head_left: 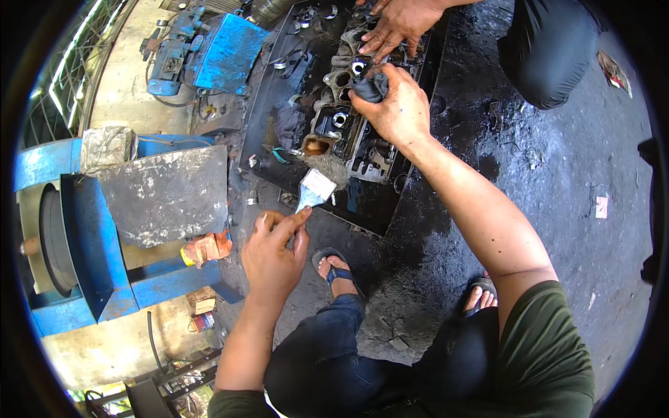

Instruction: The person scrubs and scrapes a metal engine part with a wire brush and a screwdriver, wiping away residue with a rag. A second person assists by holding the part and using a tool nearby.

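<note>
Your left hand (273, 252) pinches the handle of a paintbrush (317, 182), its bristles at the near edge of the black tray (418, 90). Farther in, your right hand (397, 108) clamps a dark rag (371, 87) against the cylinder head (348, 129) lying in the tray. Another person's hand (396, 24) rests at its far end.

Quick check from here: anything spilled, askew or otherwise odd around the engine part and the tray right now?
Dark, wet-looking stains spread over the floor right of the black tray, as if oily liquid had spilled. Small metal parts lie scattered in the tray beside the cylinder head. Left hand holds a paintbrush; right hand presses a dark rag.
</note>
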`<state>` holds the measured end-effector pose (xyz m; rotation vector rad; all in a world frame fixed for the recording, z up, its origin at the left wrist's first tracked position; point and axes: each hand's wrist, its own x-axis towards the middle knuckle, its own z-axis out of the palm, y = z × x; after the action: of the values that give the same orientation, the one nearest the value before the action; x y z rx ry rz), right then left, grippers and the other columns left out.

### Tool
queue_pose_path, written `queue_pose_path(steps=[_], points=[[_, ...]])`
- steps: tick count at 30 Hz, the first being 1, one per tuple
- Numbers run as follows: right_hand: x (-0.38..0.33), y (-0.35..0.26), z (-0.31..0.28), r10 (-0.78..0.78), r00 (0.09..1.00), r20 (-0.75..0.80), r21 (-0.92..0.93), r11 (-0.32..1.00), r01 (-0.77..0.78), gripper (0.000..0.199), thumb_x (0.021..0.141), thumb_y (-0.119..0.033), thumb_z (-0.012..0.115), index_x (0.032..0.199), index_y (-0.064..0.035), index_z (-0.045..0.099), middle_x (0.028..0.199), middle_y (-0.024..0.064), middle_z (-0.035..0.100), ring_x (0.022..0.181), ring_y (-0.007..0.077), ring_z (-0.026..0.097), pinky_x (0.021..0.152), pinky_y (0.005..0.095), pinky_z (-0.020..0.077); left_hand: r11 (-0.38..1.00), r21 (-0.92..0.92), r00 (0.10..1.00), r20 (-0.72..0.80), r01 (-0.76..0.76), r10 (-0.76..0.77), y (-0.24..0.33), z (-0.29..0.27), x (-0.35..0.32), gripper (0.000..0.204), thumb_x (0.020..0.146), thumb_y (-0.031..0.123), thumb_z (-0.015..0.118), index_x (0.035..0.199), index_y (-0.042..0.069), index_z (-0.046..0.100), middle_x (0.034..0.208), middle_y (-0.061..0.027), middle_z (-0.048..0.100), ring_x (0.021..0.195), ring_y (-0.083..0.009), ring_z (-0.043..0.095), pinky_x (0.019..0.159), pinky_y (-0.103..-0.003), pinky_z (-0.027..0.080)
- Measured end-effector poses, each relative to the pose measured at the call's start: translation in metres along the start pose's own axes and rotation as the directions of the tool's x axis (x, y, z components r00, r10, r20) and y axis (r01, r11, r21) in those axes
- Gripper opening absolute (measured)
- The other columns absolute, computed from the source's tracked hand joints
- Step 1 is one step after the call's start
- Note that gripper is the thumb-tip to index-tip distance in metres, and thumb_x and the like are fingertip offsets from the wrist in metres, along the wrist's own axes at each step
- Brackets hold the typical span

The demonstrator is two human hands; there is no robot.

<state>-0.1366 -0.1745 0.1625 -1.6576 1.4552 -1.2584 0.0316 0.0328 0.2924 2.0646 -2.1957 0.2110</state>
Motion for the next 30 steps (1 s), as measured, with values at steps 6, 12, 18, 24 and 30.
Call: queue_pose_path(steps=[6,12,18,24,30], points=[[0.003,0.0,0.0,-0.044,0.997,0.06,-0.03,0.998,0.046,0.059,0.076,-0.037,0.086,0.123,-0.0039,0.071,0.117,0.019,0.073,0.109,0.0375,0.072,0.096,0.0471,0.0573,0.985,-0.152,0.996,-0.001,0.084,-0.085,-0.011,0.008,-0.011,0.03,0.086,0.012,0.081,0.113,0.025,0.081,0.092,-0.0031,0.066,0.072,-0.025,0.069,0.062,-0.039,0.055],[0.006,-0.004,0.001,-0.067,0.995,0.07,-0.08,0.994,0.073,0.059,0.076,-0.036,0.086,0.123,-0.0025,0.071,0.117,0.019,0.073,0.109,0.0381,0.072,0.096,0.0469,0.0573,0.974,-0.226,0.994,-0.109,-0.031,0.006,-0.009,0.022,-0.009,0.032,0.085,0.012,0.08,0.114,0.025,0.082,0.09,-0.0024,0.066,0.07,-0.0241,0.068,0.061,-0.038,0.056],[0.009,-0.003,-0.009,-0.156,0.982,0.11,-0.115,0.979,0.168,0.052,0.077,-0.034,0.086,0.116,-0.0031,0.072,0.114,0.0171,0.074,0.108,0.0359,0.072,0.094,0.0476,0.0552,0.953,-0.275,0.973,-0.219,-0.131,0.071,-0.028,0.03,0.002,0.033,0.084,0.01,0.082,0.114,0.026,0.083,0.089,-0.002,0.068,0.069,-0.0204,0.069,0.06,-0.036,0.056],[0.016,-0.008,-0.019,-0.096,0.97,0.222,-0.178,0.975,0.137,0.05,0.079,-0.034,0.085,0.116,-0.0049,0.07,0.113,0.0172,0.075,0.109,0.0349,0.072,0.094,0.0484,0.0531,0.958,-0.279,0.989,-0.144,-0.066,0.026,-0.054,0.024,-0.013,0.036,0.083,0.008,0.083,0.115,0.024,0.083,0.088,-0.002,0.069,0.07,-0.0209,0.07,0.06,-0.036,0.056],[0.015,-0.009,-0.022,-0.085,0.962,0.259,-0.174,0.976,0.133,0.045,0.08,-0.032,0.083,0.112,-0.0037,0.068,0.11,0.0174,0.074,0.108,0.0368,0.072,0.093,0.0498,0.0528,0.9,-0.412,0.973,-0.224,-0.141,0.051,-0.072,0.042,0.0,0.04,0.08,0.003,0.083,0.116,0.021,0.082,0.089,-0.004,0.069,0.073,-0.0226,0.069,0.062,-0.036,0.056]])
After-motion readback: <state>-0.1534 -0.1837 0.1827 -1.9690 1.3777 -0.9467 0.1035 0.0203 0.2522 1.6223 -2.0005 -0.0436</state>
